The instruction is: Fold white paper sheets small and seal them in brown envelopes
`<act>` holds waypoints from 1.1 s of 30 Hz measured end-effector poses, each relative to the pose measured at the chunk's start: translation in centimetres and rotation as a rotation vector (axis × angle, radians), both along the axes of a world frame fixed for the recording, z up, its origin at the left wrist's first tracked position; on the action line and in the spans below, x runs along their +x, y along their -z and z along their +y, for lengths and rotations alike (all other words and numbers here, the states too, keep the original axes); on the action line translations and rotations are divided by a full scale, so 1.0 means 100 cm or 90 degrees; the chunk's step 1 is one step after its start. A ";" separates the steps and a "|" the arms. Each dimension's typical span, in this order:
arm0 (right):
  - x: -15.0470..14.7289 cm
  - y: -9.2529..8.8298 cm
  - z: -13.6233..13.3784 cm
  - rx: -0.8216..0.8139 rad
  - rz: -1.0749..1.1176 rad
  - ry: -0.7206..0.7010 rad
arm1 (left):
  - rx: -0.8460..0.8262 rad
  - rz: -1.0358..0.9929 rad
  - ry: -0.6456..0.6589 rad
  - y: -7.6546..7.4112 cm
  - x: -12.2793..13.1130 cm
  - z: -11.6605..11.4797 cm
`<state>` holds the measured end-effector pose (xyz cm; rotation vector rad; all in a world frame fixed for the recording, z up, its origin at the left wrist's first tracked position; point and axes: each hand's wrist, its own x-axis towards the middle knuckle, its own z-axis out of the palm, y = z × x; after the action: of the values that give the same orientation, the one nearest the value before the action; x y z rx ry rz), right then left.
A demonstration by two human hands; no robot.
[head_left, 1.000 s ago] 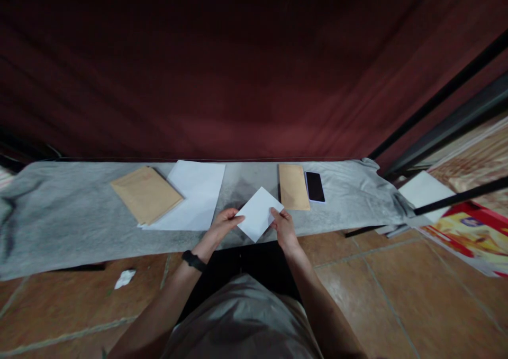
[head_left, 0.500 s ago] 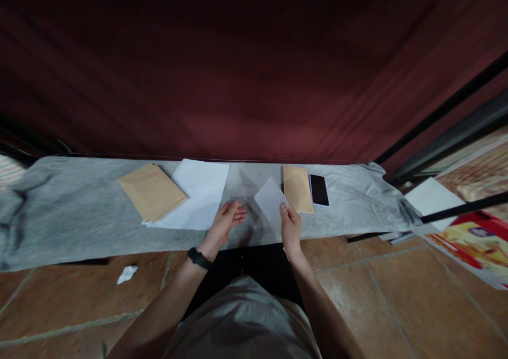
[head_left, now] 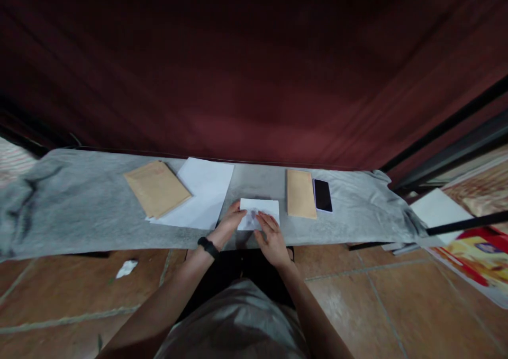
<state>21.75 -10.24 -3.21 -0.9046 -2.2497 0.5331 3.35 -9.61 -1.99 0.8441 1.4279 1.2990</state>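
Note:
A small white sheet of paper (head_left: 259, 204) is in front of me at the front of the cloth-covered table. My left hand (head_left: 232, 219) grips its left edge, thumb on top and fingers behind. Across its lower right part lie the fingers of my right hand (head_left: 272, 240), stretched out and slightly apart. Whether the paper is folded is hard to make out. To the left, a stack of brown envelopes (head_left: 156, 190) rests partly on larger white sheets (head_left: 210, 187). One more brown envelope (head_left: 300, 194) lies to the right, beside a dark-screened phone (head_left: 323, 195).
A grey cloth (head_left: 91, 211) covers the long narrow table, wrinkled at both ends. Dark red fabric (head_left: 246, 121) hangs behind it. At the right stand dark metal bars (head_left: 468, 224) and a red and yellow box (head_left: 480, 253). A crumpled white scrap (head_left: 127, 268) lies on the tiled floor.
The small paper has moved left and turned straight before me. My left hand has taken its left edge. My right hand has let go of its corner and now lies flat on it.

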 end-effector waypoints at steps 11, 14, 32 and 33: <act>0.003 0.042 0.022 0.025 -0.159 0.126 | 0.031 0.790 0.037 0.012 0.013 -0.003; 0.003 0.045 0.020 0.029 -0.180 0.121 | 0.121 0.890 0.161 0.021 0.019 -0.019; 0.003 0.031 0.035 -0.052 -0.164 0.129 | 0.140 0.879 0.244 0.033 0.034 -0.045; -0.002 0.030 0.034 -0.062 -0.147 0.129 | 0.136 0.879 0.244 0.033 0.035 -0.045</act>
<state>21.56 -6.80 -6.17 -1.2842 -2.3143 0.4683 6.86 -14.12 -5.29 2.2745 1.9393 0.4624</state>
